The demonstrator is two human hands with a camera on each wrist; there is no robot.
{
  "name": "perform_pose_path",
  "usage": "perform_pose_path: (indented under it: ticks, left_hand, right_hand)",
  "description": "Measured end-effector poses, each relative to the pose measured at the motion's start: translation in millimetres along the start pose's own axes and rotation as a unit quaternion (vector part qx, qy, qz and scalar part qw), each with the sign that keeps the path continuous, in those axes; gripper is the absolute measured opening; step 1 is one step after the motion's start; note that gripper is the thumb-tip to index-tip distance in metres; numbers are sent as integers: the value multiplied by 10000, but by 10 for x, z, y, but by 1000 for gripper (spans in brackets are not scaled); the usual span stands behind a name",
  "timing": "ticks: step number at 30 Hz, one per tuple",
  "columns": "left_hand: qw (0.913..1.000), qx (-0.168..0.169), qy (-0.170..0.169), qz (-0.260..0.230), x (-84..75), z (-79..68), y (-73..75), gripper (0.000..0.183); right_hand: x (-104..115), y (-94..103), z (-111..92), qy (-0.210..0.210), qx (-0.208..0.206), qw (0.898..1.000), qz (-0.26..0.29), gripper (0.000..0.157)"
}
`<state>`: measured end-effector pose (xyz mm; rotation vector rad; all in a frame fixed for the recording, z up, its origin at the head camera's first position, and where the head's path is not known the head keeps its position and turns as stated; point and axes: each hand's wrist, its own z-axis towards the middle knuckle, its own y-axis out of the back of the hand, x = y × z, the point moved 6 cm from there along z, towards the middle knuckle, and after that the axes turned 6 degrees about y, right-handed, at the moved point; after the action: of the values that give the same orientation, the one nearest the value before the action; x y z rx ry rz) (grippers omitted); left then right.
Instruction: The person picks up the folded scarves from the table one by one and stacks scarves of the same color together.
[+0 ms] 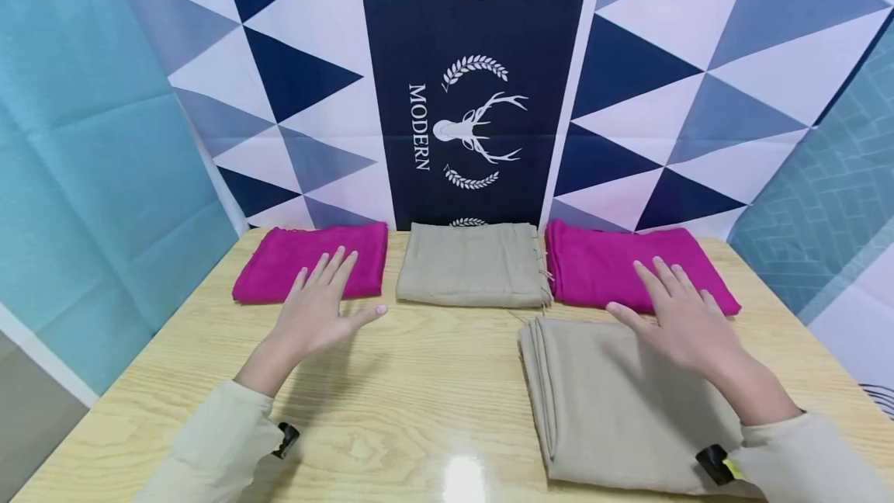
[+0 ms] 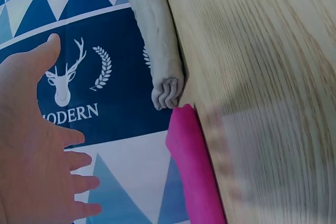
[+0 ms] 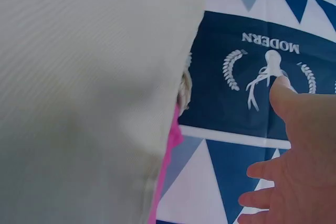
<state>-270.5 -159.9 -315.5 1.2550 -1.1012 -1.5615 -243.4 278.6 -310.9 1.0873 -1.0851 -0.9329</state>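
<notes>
In the head view my left hand (image 1: 317, 309) hovers over the table with fingers straight and thumb spread, its fingertips in front of a folded magenta cloth (image 1: 261, 274). My right hand (image 1: 684, 324), also straight-fingered, is held above a large folded beige cloth (image 1: 594, 402) at the front right. Neither hand holds anything. Behind the right fingertips lies a second folded magenta cloth (image 1: 594, 262). Between the two magenta cloths sits a smaller folded beige cloth (image 1: 471, 266) with a frayed right edge. Both wrist views show the hands apart from the cloths.
The wooden table (image 1: 405, 394) has a glare spot near its front edge. A patterned curtain (image 1: 482, 107) with triangles and a deer print hangs right behind the row of cloths. Plain blue fabric (image 1: 91, 161) hangs at the left, and a blue patterned sheet (image 1: 831, 192) at the right.
</notes>
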Motion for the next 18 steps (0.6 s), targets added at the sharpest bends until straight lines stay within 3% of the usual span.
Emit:
perform_pose_path:
  ticks: [11,18]
  left_hand:
    - [9997,159,15,-180,86,-18,-28,94]
    - [9985,347,-93,-413,17,-2,-97,92]
  right_hand:
    - [-246,-72,-72,21,290,9995,-111,92]
    - [-385,-83,-124,-21,496,9988,8,89]
